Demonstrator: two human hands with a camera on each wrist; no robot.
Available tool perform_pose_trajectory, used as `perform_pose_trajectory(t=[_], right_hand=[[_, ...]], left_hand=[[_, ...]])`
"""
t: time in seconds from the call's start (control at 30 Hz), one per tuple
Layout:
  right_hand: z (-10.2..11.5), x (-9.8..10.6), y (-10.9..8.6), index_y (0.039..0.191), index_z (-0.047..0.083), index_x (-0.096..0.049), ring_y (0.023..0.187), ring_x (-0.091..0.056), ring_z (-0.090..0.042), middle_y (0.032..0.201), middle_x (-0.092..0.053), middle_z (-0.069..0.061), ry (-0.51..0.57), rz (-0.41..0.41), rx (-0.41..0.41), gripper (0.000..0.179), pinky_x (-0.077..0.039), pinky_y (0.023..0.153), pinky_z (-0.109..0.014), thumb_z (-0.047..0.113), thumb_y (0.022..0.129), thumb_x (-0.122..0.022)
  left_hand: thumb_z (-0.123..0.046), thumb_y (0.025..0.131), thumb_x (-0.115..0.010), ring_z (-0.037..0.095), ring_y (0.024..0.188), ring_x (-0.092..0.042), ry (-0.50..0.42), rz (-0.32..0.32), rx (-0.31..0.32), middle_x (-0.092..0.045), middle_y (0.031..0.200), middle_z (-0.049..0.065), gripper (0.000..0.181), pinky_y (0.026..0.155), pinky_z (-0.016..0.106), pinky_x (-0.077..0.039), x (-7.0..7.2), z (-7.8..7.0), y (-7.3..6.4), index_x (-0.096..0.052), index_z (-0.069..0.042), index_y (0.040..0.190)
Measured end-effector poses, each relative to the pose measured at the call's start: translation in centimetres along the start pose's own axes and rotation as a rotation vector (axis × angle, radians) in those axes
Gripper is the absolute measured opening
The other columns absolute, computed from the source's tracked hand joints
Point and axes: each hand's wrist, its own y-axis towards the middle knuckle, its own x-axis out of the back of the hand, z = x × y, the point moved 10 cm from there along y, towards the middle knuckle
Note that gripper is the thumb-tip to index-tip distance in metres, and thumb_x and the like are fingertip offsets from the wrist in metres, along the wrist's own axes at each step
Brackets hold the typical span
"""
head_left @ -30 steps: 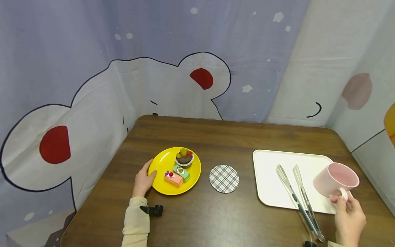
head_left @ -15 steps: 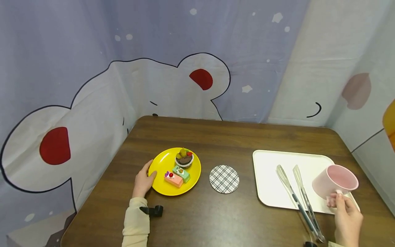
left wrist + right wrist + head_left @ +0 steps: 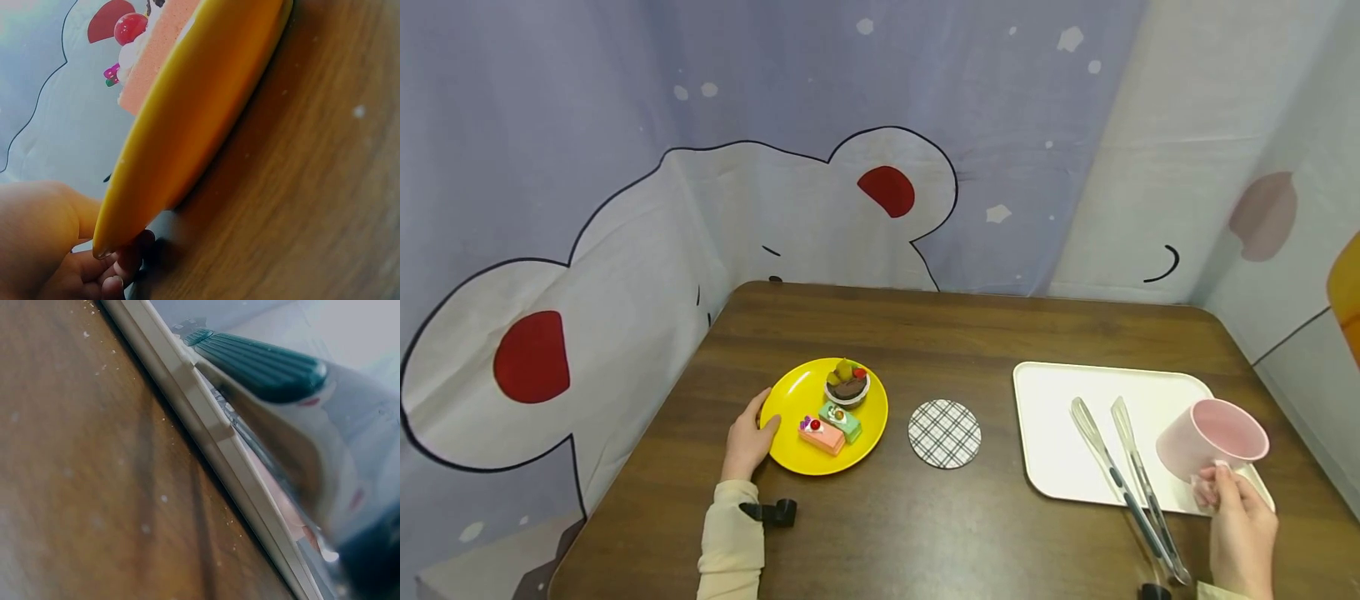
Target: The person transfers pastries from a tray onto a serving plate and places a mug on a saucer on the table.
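In the head view my left hand point(image 3: 749, 439) grips the left rim of a yellow plate point(image 3: 790, 400). The left wrist view shows the thumb above that rim and the other fingers curled beneath it. A chocolate cupcake point(image 3: 847, 388) with fruit on top, a pink toy cake slice point(image 3: 822, 434) and a green one point(image 3: 841, 422) lie on the plate. My right hand point(image 3: 1242, 521) pinches the handle of a pink mug point(image 3: 1187, 440) over the right end of a white tray point(image 3: 1045, 433). Metal tongs point(image 3: 1131, 475) lie across the tray's front edge, their dark green grip point(image 3: 262, 365) close to the right wrist camera.
Between plate and tray lies a round checked coaster point(image 3: 945, 434). The brown wooden table point(image 3: 925, 333) runs back to a printed curtain point(image 3: 1000, 125), which also hangs at both sides. The tongs' joined end reaches past the tray towards me.
My right hand and the mug have shifted slightly left, with the fingers settling on the handle. The left hand and plate stay in place.
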Motion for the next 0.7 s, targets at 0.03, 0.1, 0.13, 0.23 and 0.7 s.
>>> perform_pose_trajectory(t=[0.03, 0.1, 0.13, 0.23, 0.7], right_hand=[[-0.05, 0.12, 0.03, 0.071, -0.005, -0.062, 0.053, -0.048, -0.011, 0.056, -0.053, -0.005, -0.014, -0.014, -0.010, 0.019, -0.041, 0.050, -0.019, 0.010, 0.083, -0.059], [-0.11, 0.40, 0.05, 0.068, -0.005, -0.061, 0.051, -0.045, -0.011, 0.052, -0.049, -0.004, -0.042, -0.046, -0.024, 0.022, -0.040, 0.049, -0.019, 0.011, 0.083, -0.060], [-0.13, 0.49, 0.06, 0.068, -0.005, -0.061, 0.051, -0.044, -0.011, 0.052, -0.049, -0.004, -0.048, -0.057, -0.029, 0.022, -0.039, 0.048, -0.019, 0.012, 0.083, -0.061], [-0.12, 0.65, 0.07, 0.066, -0.005, -0.061, 0.051, -0.043, -0.011, 0.051, -0.048, -0.003, -0.066, -0.075, -0.033, 0.024, -0.038, 0.048, -0.019, 0.013, 0.083, -0.061], [-0.12, 0.75, 0.20, 0.064, -0.004, -0.059, 0.049, -0.041, -0.012, 0.051, -0.046, -0.003, -0.078, -0.083, -0.017, 0.027, -0.034, 0.046, -0.020, 0.014, 0.083, -0.060]], left_hand=[[-0.019, 0.092, -0.046, 0.036, 0.127, -0.036, -0.001, 0.000, 0.001, -0.035, 0.141, 0.018, 0.052, 0.106, 0.050, -0.028, 0.00, -0.01, -0.03, -0.028, -0.015, 0.140], [-0.019, 0.092, -0.046, 0.036, 0.127, -0.036, -0.001, 0.001, 0.000, -0.035, 0.141, 0.018, 0.052, 0.106, 0.050, -0.028, 0.00, -0.07, -0.07, -0.028, -0.014, 0.140], [-0.019, 0.092, -0.046, 0.036, 0.127, -0.036, -0.001, 0.001, -0.001, -0.035, 0.141, 0.018, 0.052, 0.106, 0.050, -0.028, 0.00, -0.07, -0.08, -0.028, -0.014, 0.140], [-0.019, 0.092, -0.046, 0.036, 0.127, -0.036, 0.000, 0.001, -0.004, -0.035, 0.141, 0.018, 0.052, 0.106, 0.050, -0.029, -0.01, -0.10, -0.09, -0.028, -0.014, 0.140], [-0.021, 0.092, -0.046, 0.036, 0.127, -0.036, -0.006, 0.010, 0.009, -0.034, 0.142, 0.018, 0.052, 0.106, 0.050, -0.029, -0.10, 0.07, 0.02, -0.027, -0.014, 0.140]])
